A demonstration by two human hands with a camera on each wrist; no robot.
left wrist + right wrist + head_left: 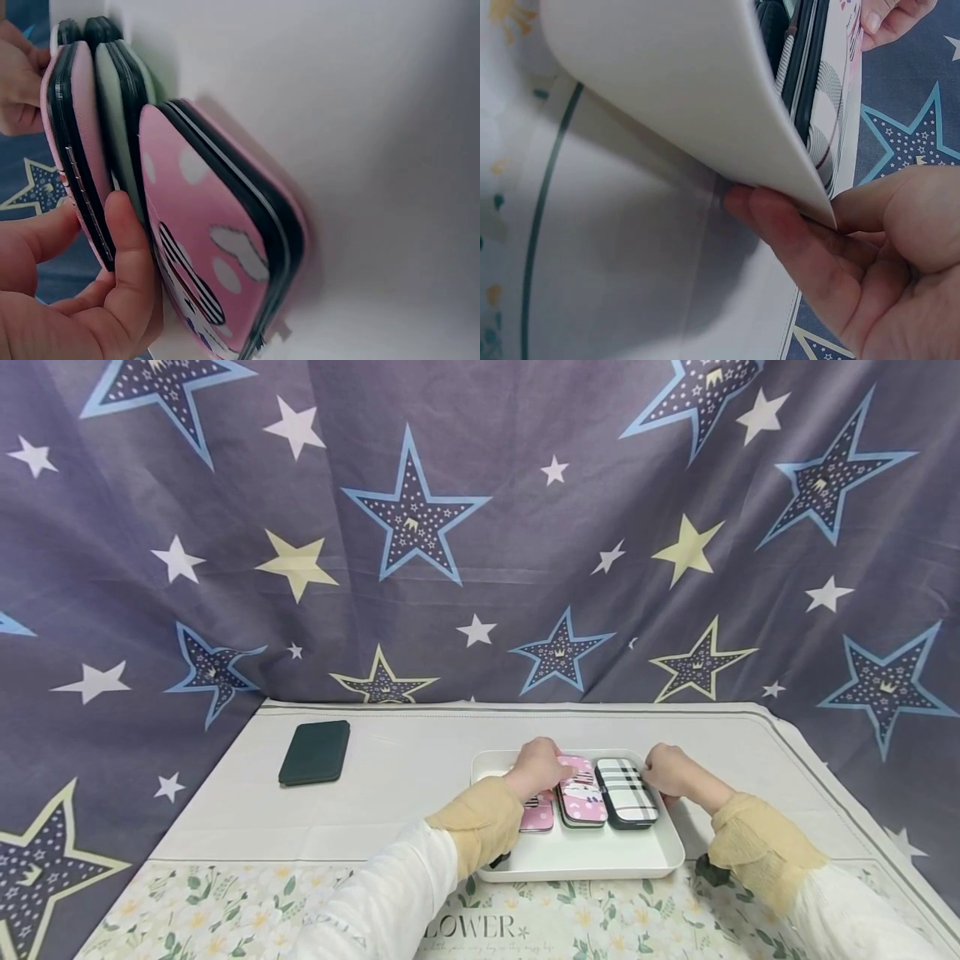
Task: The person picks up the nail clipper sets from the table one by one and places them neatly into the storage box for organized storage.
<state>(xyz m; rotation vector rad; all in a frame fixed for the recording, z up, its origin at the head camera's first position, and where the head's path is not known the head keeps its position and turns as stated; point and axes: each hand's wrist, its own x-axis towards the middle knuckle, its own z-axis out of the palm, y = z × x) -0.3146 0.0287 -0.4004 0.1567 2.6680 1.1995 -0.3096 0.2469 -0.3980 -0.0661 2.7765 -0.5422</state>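
My left hand (538, 768) pinches a small flat pink case (581, 793) between thumb and fingers, at its far end. A pale green case (120, 112) lies right under it. Beside them is a second pink case (217, 232) with white dots and a striped bow, partly covered by my left hand in the head view. A white plaid case (628, 792) lies at the tray's right side. All sit in a shallow white tray (577, 864). My right hand (671, 774) grips the tray's right rim, thumb on the inside and fingers on the outside.
A dark green flat case (315, 753) lies on the white tabletop (405, 760), left of the tray. The front of the table has a floral cloth (225, 910). Behind it hangs a dark star-printed curtain (480, 602).
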